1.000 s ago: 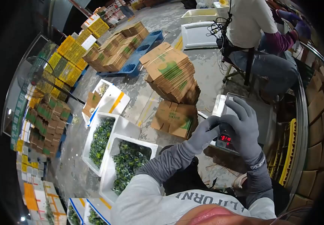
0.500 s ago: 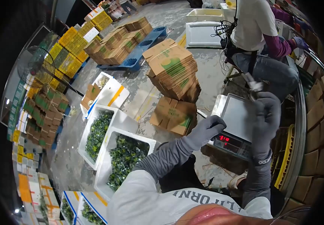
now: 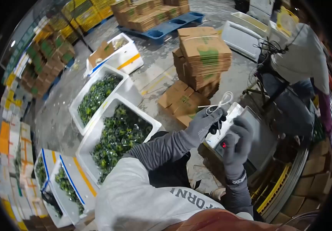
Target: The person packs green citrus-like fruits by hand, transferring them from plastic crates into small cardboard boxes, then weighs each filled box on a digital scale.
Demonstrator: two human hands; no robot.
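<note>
My left hand (image 3: 206,125), in a grey glove, is closed on a looped white cord (image 3: 224,101) that sticks up above the fingers. Something dark shows at those fingertips, but I cannot make out what. Close by on the right, my right hand (image 3: 239,144), gloved too, has its fingers bent and apart, with nothing seen in it. Beneath and beyond it is a weighing scale (image 3: 261,129) with a flat grey pan. Its red display is mostly covered by the right hand.
White foam boxes (image 3: 82,148) of packed leafy greens (image 3: 118,134) stand at my left. Ahead is a stack of flattened cartons (image 3: 204,48) beside another carton (image 3: 181,101). A seated person (image 3: 298,63) is at the right. Farther back is a blue pallet (image 3: 162,32) with cartons.
The view has turned. My left hand has left the scale's edge and now holds the white cord. My right hand, earlier raised with a blurred light thing, is now lower and nearer the left.
</note>
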